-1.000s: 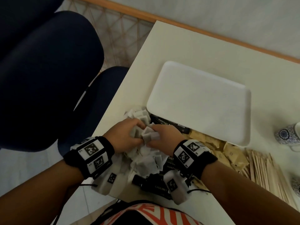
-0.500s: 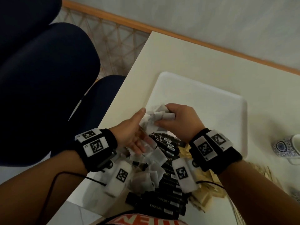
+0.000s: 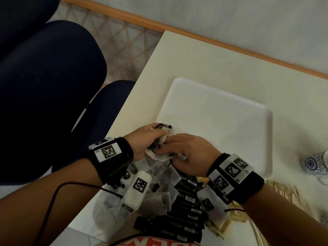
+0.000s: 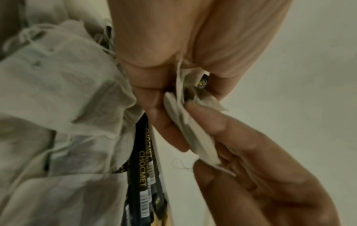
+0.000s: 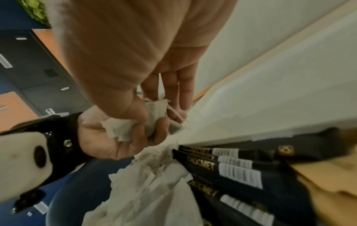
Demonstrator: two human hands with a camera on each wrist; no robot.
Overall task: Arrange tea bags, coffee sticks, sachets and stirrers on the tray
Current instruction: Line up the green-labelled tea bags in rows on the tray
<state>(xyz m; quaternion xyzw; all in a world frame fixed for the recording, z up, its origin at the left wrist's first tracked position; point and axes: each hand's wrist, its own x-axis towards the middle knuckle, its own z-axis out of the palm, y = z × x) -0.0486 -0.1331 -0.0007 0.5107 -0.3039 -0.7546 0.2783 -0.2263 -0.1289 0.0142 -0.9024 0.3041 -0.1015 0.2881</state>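
Note:
A white tray [image 3: 221, 121] lies on the cream table. Over its near left corner my left hand [image 3: 150, 137] curls round a small bunch of white tea bags [image 3: 164, 139]. My right hand [image 3: 184, 148] meets it from the right and pinches the same bunch between thumb and fingers. The left wrist view shows the left hand [image 4: 168, 85] clamped on the tea bags [image 4: 185, 122], with the right hand's fingers [image 4: 222, 126] on them. In the right wrist view the right hand's thumb [image 5: 133, 110] presses the bags [image 5: 154, 117] into the left hand [image 5: 115, 137].
A loose pile of tea bags [image 3: 159, 197] and a row of black coffee sticks [image 3: 177, 226] lie near the table's front edge. Brown sachets [image 3: 220, 224] and wooden stirrers [image 3: 284, 190] lie to the right. A patterned cup [image 3: 312, 164] stands beside the tray. Blue chairs [image 3: 53, 86] are left.
Both hands lifted a bunch of tea bags from the pile to the tray's near left corner. The left hand, open half a second ago, has closed round the bunch.

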